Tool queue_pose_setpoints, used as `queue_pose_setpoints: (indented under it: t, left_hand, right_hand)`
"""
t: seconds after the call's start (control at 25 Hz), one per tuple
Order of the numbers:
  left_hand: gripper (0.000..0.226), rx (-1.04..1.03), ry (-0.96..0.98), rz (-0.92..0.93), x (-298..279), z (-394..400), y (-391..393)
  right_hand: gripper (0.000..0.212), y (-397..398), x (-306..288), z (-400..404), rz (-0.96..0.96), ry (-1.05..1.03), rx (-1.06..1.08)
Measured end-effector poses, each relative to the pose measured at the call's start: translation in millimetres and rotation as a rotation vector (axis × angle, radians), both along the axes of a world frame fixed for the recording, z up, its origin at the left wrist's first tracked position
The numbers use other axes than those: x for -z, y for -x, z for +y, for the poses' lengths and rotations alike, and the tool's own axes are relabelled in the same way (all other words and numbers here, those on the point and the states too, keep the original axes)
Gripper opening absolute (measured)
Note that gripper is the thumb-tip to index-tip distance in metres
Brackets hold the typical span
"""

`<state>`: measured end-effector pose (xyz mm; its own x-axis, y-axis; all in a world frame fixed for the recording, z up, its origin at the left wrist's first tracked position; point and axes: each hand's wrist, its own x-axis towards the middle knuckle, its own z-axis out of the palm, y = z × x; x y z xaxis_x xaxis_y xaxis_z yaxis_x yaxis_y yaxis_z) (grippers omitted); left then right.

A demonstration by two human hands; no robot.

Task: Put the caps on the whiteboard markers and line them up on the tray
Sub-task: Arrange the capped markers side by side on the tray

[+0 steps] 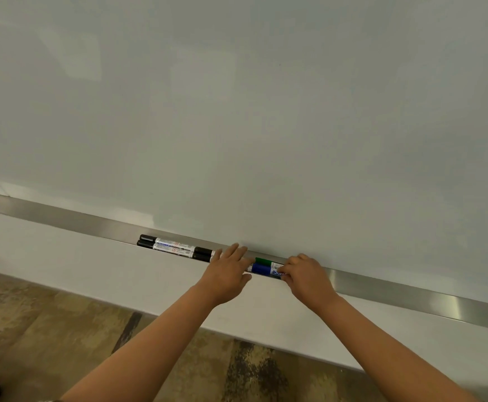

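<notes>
Steel tray [382, 288] holds two capped black markers [173, 247], a green marker [263, 260] and a blue marker [261, 268]. Left hand [226, 275] rests flat, fingers extended, on them; right hand [306, 278] pinches the blue marker.

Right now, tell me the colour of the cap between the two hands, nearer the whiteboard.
Green, behind the blue cap, clearest in the head view.

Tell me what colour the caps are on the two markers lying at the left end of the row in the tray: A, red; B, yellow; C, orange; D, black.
D: the two markers lying side by side in the tray, left of the left hand, have black caps at both visible ends.
</notes>
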<state>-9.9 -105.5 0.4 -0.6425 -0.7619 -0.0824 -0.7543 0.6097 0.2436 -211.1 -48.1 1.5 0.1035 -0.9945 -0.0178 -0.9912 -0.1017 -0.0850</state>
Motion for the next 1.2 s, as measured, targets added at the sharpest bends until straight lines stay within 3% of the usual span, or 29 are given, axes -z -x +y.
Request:
queue_pose_setpoints:
  t: [0.36,0.84,1.2]
  left_hand:
    - [0.044,-0.005,0.007,-0.059,1.8,-1.2,15.7]
    - [0.043,0.005,0.020,-0.078,2.7,5.0,15.6]
    - [0.050,0.004,-0.019,-0.069,-1.4,3.6,14.5]
  right_hand:
    - [0.026,3.4,0.8,-5.6,-0.026,0.098,-0.022]
    - [0.026,4.5,3.8,1.6,-0.113,-0.018,-0.002]
    - [0.041,1.3,1.7,6.2,-0.192,0.000,0.049]
